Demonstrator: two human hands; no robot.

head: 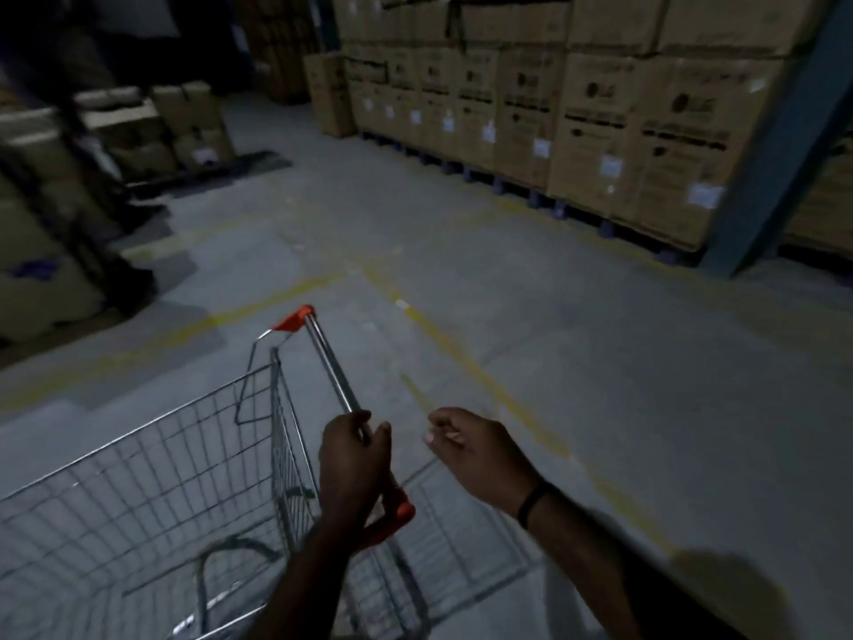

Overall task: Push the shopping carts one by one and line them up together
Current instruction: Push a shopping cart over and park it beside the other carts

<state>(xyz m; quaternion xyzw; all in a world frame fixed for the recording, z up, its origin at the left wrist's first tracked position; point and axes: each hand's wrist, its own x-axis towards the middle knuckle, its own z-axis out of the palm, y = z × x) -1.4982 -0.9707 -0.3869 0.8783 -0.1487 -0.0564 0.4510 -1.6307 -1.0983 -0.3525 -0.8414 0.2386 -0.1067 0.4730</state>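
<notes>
A wire shopping cart (152, 473) fills the lower left, its basket pointing left. Its chrome handle bar (330, 362) runs from an orange end cap at the far end to another orange cap near me. My left hand (353, 459) is closed around the near part of that bar. To the right of the handle, my right hand (475, 448) hovers in the air with fingers loosely curled, touching nothing; a dark band circles its wrist. No other cart is in view.
Stacked cardboard boxes on pallets (577, 122) line the back right, beside a blue steel post (780, 145). More boxes and dark racking (69, 177) stand on the left. Grey concrete floor with faded yellow lines (466, 358) spreads ahead.
</notes>
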